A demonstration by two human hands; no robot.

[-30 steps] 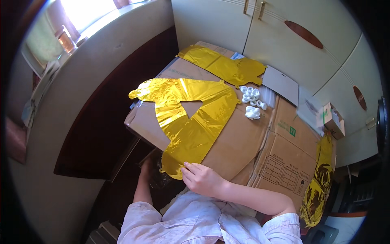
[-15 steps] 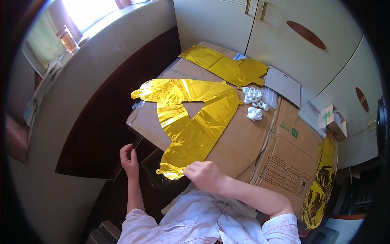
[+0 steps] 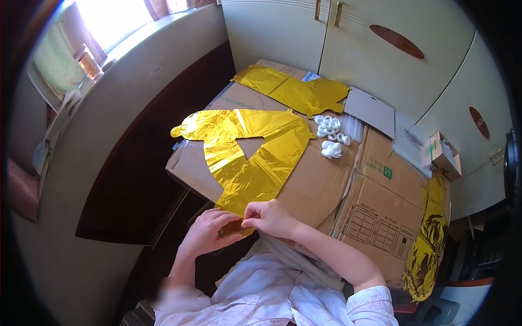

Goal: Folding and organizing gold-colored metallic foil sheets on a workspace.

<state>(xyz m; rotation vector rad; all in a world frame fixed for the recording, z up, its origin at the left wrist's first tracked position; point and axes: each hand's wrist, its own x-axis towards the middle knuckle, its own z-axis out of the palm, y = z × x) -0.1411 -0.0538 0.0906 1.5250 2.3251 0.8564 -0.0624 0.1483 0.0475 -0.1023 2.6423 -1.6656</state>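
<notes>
Both hands pinch the near tip of a flat gold foil balloon: the left hand and right hand are closed on its lower end. It lies spread on a flattened cardboard box. Farther off lie a second gold balloon and small white plastic pieces.

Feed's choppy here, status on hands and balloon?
Both hands: left hand, right hand pinching gold foil balloon at near tip. Balloon flat on cardboard. Nothing blocking.
</notes>
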